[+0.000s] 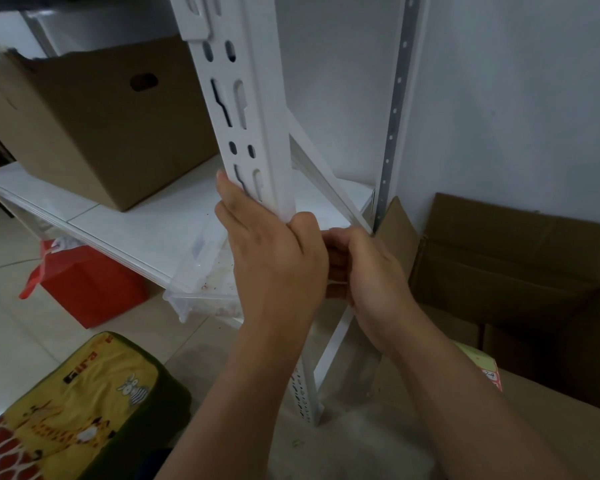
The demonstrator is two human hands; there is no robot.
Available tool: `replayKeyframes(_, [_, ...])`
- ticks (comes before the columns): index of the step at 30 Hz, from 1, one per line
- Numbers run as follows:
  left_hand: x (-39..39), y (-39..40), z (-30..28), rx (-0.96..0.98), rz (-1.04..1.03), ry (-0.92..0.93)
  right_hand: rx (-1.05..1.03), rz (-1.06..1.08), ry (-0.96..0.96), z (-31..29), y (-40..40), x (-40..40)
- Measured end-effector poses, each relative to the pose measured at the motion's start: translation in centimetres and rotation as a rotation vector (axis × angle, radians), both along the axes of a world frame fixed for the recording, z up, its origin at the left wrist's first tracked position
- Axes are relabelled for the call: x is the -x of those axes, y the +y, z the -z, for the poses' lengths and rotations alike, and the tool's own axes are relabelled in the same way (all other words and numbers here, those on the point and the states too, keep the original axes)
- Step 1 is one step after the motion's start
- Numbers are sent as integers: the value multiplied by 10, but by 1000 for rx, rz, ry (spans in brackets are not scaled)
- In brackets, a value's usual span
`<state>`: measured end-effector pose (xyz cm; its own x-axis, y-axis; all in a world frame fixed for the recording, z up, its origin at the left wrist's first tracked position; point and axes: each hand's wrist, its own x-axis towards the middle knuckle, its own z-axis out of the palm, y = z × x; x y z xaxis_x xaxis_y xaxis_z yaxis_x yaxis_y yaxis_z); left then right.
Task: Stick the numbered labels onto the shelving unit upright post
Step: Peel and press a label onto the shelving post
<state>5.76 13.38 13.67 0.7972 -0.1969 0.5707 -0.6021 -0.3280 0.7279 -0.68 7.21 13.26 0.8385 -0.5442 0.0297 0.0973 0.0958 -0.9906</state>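
Left hand [274, 258] lies against the front face of the white upright post [253, 133], fingers laid along the post's left edge and thumb hooked round its right corner, so that it grips the post just above shelf level. Right hand [364, 268], immediately to the right of the left and touching it, has its fingers curled inward toward the post; a thin pale strip shows between those fingers, possibly a label or its backing, but it is too small and too hidden to identify. Whether a numbered label is already on the post cannot be told, since both hands cover that stretch of it.

Above the hands the post rises with its paired slots and oval holes. Behind and to the left of the left hand runs the white shelf [146, 223], carrying a brown cardboard box [94, 123]. Below the left hand a clear plastic tray [201, 285] juts from under the shelf, with a red box [90, 285] further left on the floor and a yellow cartoon-print cushion [73, 403] nearer the viewer. Right of the right hand stand opened cartons [513, 258] against the wall.

Likely risks: a label set across a slot would bridge a gap and lift; pressing from one end only could trap a crease or skew the number; the post's corner may fold the edge over.
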Motion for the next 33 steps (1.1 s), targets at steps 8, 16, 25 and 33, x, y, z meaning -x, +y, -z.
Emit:
replayKeyframes(8, [-1,2,-6,-20,1,34,12,5,25,4,-2,-3])
replayKeyframes(16, [-5,14,-1,-75,94,9,-12,2,33,5,-4,-5])
replayKeyframes(25, [-10,15,4,-24,114,-6,-4,15,39,4,-5,-7])
replayKeyframes(33, [-4,12,0,-87,59,7,23,20,27,0,-1,-3])
